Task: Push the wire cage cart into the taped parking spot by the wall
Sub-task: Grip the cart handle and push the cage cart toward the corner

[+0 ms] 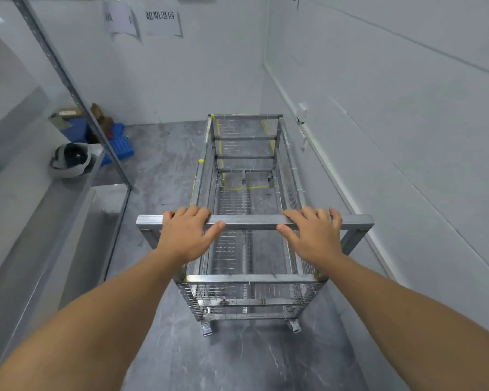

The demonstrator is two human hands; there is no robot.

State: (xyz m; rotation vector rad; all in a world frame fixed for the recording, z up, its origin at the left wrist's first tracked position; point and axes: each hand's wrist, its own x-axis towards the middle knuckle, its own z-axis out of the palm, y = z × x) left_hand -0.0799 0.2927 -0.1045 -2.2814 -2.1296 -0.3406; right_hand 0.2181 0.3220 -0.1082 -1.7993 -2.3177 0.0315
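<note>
An empty wire cage cart (246, 176) of grey metal stands lengthwise in front of me on the dark floor, its far end close to the back wall. My left hand (185, 234) and my right hand (314, 234) both grip the cart's square handle bar (251, 220) at the near end, fingers curled over the top, thumbs underneath. Yellow floor tape (250, 188) shows through the cart's mesh, with more yellow lines running toward the wall; the cart stands over part of this outline. Two rear casters show at the bottom of the cart.
A white wall with a trunking strip (316, 142) runs close along the cart's right side. At the left stands a metal shelf unit (76, 193) holding a helmet (71, 159). A blue crate (119, 145) and boxes lie in the far left corner. Paper signs (161, 21) hang on the back wall.
</note>
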